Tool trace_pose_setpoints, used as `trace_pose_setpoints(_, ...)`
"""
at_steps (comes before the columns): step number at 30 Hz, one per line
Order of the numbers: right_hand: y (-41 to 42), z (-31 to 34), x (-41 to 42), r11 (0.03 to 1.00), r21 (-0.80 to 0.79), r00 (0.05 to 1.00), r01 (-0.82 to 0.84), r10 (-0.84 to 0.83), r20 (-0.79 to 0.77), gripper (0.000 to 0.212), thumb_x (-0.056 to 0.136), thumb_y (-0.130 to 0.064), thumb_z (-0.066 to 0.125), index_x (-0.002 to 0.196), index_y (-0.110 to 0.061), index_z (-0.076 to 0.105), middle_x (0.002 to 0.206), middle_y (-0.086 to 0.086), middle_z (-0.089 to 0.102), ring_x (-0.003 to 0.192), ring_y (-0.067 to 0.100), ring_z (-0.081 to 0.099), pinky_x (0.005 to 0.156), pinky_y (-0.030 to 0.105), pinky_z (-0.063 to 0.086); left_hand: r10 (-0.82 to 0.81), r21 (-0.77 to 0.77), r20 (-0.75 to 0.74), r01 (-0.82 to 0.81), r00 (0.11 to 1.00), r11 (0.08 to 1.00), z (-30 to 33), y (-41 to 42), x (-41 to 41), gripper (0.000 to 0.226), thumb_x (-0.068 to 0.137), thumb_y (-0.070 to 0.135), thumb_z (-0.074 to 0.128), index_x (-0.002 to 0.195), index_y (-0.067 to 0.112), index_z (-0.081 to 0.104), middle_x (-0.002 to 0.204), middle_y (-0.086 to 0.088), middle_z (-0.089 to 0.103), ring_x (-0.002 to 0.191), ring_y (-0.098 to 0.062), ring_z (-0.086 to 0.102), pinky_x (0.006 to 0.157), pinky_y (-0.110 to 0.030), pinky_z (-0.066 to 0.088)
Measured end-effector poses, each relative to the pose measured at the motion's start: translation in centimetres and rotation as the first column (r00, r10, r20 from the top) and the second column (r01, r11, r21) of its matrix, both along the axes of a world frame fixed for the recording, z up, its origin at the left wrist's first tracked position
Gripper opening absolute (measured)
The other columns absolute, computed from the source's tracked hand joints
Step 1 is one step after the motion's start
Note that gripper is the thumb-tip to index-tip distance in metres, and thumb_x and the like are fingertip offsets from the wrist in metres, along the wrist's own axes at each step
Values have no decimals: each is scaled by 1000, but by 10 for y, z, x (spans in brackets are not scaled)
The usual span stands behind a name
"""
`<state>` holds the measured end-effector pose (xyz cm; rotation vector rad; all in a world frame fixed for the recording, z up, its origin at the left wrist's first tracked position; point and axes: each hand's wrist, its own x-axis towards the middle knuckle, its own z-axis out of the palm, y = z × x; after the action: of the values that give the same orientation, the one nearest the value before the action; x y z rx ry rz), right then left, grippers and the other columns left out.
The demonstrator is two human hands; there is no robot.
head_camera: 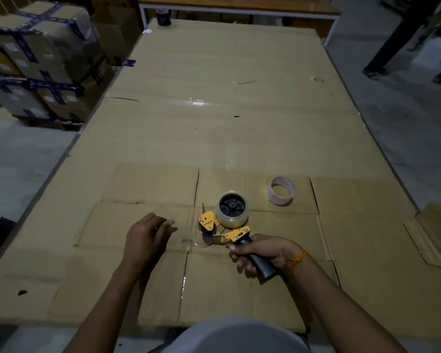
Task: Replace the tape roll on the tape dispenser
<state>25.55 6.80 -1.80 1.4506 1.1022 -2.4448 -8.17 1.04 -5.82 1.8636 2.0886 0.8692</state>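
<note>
Hands: right hand (260, 253) grips dispenser (227, 222); left hand (148, 235) apparently hovers, loosely curled.

My tape dispenser (224, 231) is yellow with a black handle; its tape roll (231, 209) is clear on brown cardboard (239, 110).

The right hand (261, 253) grips the black handle of a yellow tape dispenser (223, 226) loaded with a clear tape roll (231, 209), near the cardboard-covered tabletop's (239, 123) near edge.
</note>
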Motion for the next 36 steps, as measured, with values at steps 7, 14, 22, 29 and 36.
trace_pose_setpoints(7,0,-6,1,999,-31,1000,7,-7,-13,28,87,-37,87,90,-15,70,74,0,59,56,10,54,52,22,48,385,-301,653,-243,652,922,43,-64,56,63,104,40,61,65,-7,75,53,-22,69,47,-33,69,46,-27,56)
trace_pose_setpoints(14,-17,-7,-5,988,123,994,91,-98,55,22,87,-32,85,87,-15,72,65,1,55,51,13,48,48,25,44,619,-635,764,41,181,772,38,-58,96,69,107,54,44,110,-10,70,97,-32,79,81,-49,76,63,-36,58)
trace_pose_setpoints(22,-40,7,-3,938,312,978,150,-186,90,25,90,-26,81,99,-3,75,64,7,56,49,17,50,51,28,44,660,-668,717,-52,223,743,49,1,91,29,101,8,67,108,-20,70,71,-26,77,46,-24,72,52,-29,60)
trace_pose_setpoints(29,-48,21,-2,779,614,968,127,-233,95,26,90,-27,79,73,-12,67,56,10,61,46,22,56,50,33,50,566,-593,711,-78,417,802,51,30,83,14,98,-4,64,103,-15,72,85,-34,73,50,-21,69,49,-26,56)
trace_pose_setpoints(36,-46,28,-16,631,768,929,113,-341,143,26,90,-18,75,67,-20,63,46,0,62,39,11,54,45,23,45,465,-495,760,-59,454,867,63,60,75,18,102,-3,61,111,-15,70,94,-27,74,72,-24,69,50,-19,60)
